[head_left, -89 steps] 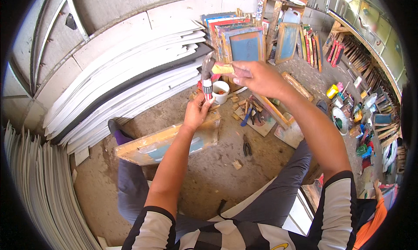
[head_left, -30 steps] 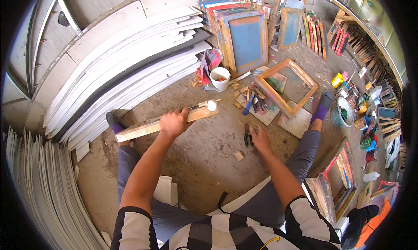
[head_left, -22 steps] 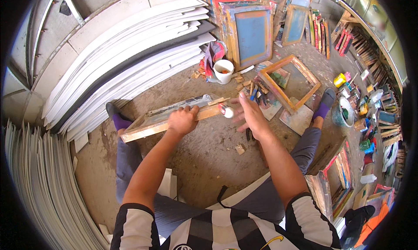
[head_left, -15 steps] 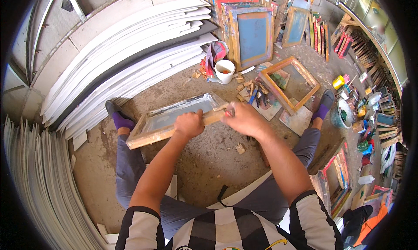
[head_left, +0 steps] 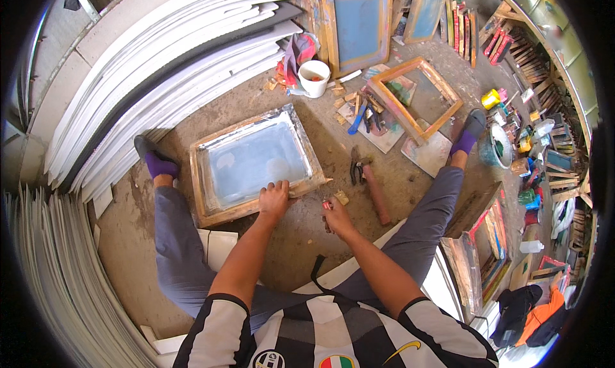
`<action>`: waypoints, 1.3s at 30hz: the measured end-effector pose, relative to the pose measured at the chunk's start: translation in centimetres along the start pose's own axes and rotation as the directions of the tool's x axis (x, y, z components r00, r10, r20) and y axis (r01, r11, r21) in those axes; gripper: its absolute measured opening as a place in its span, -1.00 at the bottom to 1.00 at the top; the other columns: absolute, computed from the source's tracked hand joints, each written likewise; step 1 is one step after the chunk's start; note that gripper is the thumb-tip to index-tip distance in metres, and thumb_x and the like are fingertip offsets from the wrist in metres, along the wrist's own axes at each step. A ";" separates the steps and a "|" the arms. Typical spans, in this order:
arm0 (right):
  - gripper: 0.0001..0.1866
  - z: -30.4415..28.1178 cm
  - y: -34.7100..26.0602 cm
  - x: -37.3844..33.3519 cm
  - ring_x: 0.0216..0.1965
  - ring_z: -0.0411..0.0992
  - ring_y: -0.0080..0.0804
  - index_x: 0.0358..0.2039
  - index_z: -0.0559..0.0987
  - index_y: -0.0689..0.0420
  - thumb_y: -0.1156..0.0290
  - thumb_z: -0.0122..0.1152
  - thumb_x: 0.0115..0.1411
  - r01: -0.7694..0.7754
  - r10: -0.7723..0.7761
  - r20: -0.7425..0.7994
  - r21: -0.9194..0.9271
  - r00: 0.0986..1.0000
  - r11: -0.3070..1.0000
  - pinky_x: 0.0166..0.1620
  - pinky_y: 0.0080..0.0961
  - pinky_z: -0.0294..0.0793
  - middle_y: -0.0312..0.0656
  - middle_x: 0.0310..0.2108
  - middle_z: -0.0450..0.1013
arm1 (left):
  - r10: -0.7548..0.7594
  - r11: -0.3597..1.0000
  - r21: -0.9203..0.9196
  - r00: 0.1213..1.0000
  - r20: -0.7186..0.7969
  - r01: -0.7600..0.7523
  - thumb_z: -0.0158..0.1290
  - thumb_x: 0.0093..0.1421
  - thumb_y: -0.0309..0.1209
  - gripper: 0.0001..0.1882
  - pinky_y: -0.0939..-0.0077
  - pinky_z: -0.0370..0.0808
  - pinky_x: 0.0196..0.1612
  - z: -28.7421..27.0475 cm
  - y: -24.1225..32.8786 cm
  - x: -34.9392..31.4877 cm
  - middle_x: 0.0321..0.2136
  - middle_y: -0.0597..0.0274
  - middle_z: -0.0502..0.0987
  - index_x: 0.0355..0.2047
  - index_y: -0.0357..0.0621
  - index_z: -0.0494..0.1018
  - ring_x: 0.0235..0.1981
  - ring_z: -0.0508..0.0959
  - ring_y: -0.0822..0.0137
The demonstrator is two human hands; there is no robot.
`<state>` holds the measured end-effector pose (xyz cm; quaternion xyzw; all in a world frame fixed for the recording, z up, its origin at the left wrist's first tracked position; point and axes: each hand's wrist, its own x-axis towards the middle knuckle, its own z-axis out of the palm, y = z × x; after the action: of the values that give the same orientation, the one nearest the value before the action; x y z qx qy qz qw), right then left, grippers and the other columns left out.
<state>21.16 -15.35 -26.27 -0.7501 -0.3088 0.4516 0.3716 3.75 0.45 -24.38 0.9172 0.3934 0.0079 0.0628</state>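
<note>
A wooden screen-printing frame (head_left: 198,192) with blue-grey mesh lies on the floor between my legs. My left hand (head_left: 274,198) grips its near bar, fingers closed over the wood. Just right of the frame's near right corner, my right hand (head_left: 339,219) is closed on a small red-ended object; the rest of it is hidden in the fist. A small wood scrap (head_left: 342,197) lies by that hand. Farther right are a hammer (head_left: 377,195) with a reddish handle and dark-jawed pliers (head_left: 355,169).
An empty wooden frame (head_left: 419,134) rests ahead on the right, beside blue-handled pliers (head_left: 357,119) and wood scraps. A white bucket (head_left: 314,80) stands beyond the screen. Stacked white sheets (head_left: 160,80) line the left. Paint containers (head_left: 503,144) crowd the right.
The screen frame has gone from raised and tilted to lying on the floor. My right hand has come off its corner toward me. The hammer and dark-jawed pliers now show.
</note>
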 end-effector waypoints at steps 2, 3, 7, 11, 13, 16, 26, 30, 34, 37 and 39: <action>-0.64 1.4 2.9 1.0 -0.64 0.41 -0.38 0.00 0.41 0.26 0.25 0.10 0.35 0.073 -0.074 -0.031 -0.032 0.997 0.997 -0.62 -0.40 0.37 -0.13 -0.46 0.45 | -0.031 0.999 0.031 0.994 0.106 0.028 0.17 0.07 0.29 -0.29 0.08 0.53 -0.15 1.3 -0.1 -0.2 -0.20 0.20 0.58 -0.10 -0.08 0.41 -0.11 0.59 0.11; -0.66 2.1 4.3 1.3 -0.64 0.39 -0.40 -0.06 0.41 0.25 0.22 0.09 0.37 0.121 -0.128 -0.067 -0.104 0.990 0.987 -0.61 -0.40 0.35 -0.15 -0.47 0.44 | -0.021 1.000 0.024 0.997 0.081 0.019 0.17 0.07 0.30 -0.30 0.08 0.53 -0.15 1.7 -0.1 -0.3 -0.21 0.21 0.58 -0.12 -0.08 0.43 -0.12 0.59 0.11; -0.45 3.1 7.9 2.1 -0.30 0.51 -0.03 -0.16 0.49 0.27 -0.08 0.01 0.39 -0.159 0.157 0.040 0.037 0.987 0.987 -0.20 -0.16 0.43 0.01 -0.41 0.48 | 0.002 0.999 -0.033 0.989 0.151 0.003 0.14 0.11 0.27 -0.37 0.06 0.50 -0.12 1.2 0.5 -0.6 -0.23 0.21 0.57 -0.22 -0.08 0.49 -0.11 0.57 0.09; -0.51 3.4 5.9 1.2 -0.32 0.44 -0.15 -0.17 0.46 0.25 -0.02 -0.03 0.43 -0.263 0.253 0.086 0.156 0.964 0.952 -0.23 -0.21 0.38 -0.02 -0.37 0.45 | -0.162 0.970 -0.166 0.982 0.096 0.177 0.09 0.23 0.17 -0.48 0.05 0.43 -0.03 1.5 0.7 0.2 -0.23 0.23 0.56 -0.35 -0.08 0.53 -0.04 0.52 0.08; -0.57 4.2 7.4 1.4 -0.50 0.37 -0.36 -0.25 0.42 0.22 0.03 -0.01 0.45 -0.132 0.132 0.004 0.089 0.991 0.987 -0.42 -0.31 0.35 -0.16 -0.48 0.38 | -0.345 0.913 -0.250 0.937 -0.057 0.321 -0.02 0.34 0.06 -0.55 0.00 0.31 0.12 4.4 1.3 1.3 -0.08 0.13 0.48 -0.16 -0.09 0.49 0.10 0.39 0.01; -0.58 4.5 7.5 1.1 -0.54 0.38 -0.33 -0.26 0.40 0.25 0.08 -0.01 0.45 0.004 -0.011 -0.089 -0.078 0.996 0.997 -0.44 -0.30 0.37 -0.13 -0.48 0.39 | -0.465 0.881 -0.211 0.857 -0.223 0.423 -0.08 0.38 0.00 -0.56 -0.06 0.21 0.22 6.5 2.4 2.6 0.05 0.02 0.38 0.00 -0.09 0.41 0.20 0.29 -0.04; -0.54 2.2 0.5 0.2 -0.05 0.44 0.36 -0.07 0.45 0.35 0.12 -0.07 0.43 -0.237 0.250 0.032 -0.220 0.968 0.946 0.01 0.09 0.40 0.32 -0.14 0.49 | -0.422 0.903 -0.123 0.904 -0.065 0.412 -0.10 0.39 -0.06 -0.56 -0.14 0.17 0.26 5.1 3.1 2.7 0.13 -0.02 0.31 0.12 -0.05 0.34 0.25 0.24 -0.05; -0.53 0.2 -7.2 0.0 -0.10 0.47 0.38 -0.09 0.45 0.35 0.11 -0.06 0.42 -0.403 0.443 0.101 -0.275 0.891 0.873 -0.03 0.14 0.41 0.31 -0.22 0.51 | -0.427 0.898 -0.127 0.904 -0.025 0.421 -0.11 0.39 -0.05 -0.55 -0.13 0.16 0.28 4.7 3.0 2.5 0.15 -0.04 0.29 0.13 -0.04 0.33 0.26 0.23 -0.05; -0.50 0.0 -3.0 0.7 -0.17 0.49 0.38 -0.06 0.44 0.35 0.07 -0.09 0.43 -0.221 0.289 0.111 -0.409 0.951 0.886 -0.08 0.18 0.42 0.28 -0.30 0.54 | -0.432 0.894 -0.109 0.901 0.039 0.434 -0.13 0.40 -0.04 -0.54 -0.10 0.15 0.30 4.0 3.5 3.0 0.17 -0.03 0.28 0.15 -0.03 0.32 0.27 0.22 -0.04; -0.51 0.9 -0.6 -0.2 -0.14 0.49 0.38 -0.03 0.44 0.32 0.07 -0.11 0.43 -0.100 0.120 0.021 -0.425 0.993 0.900 -0.06 0.17 0.43 0.30 -0.25 0.54 | -0.450 0.881 -0.126 0.890 0.069 0.455 -0.15 0.40 -0.03 -0.53 -0.09 0.14 0.31 4.0 3.2 3.1 0.18 -0.02 0.27 0.16 -0.04 0.32 0.29 0.21 -0.03; -0.51 1.5 -0.1 -0.6 -0.11 0.48 0.37 -0.03 0.45 0.30 0.06 -0.11 0.44 -0.115 0.118 -0.017 -0.395 0.993 0.911 -0.03 0.15 0.42 0.30 -0.23 0.53 | -0.453 0.875 -0.148 0.887 0.089 0.462 -0.16 0.41 -0.03 -0.52 -0.09 0.11 0.33 4.2 2.9 3.0 0.18 -0.02 0.27 0.16 -0.07 0.31 0.32 0.17 -0.03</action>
<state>19.57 -15.44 -26.39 -0.8250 -0.3498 0.4041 0.1838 8.16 0.22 -28.34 0.7898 0.5951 0.0018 0.1485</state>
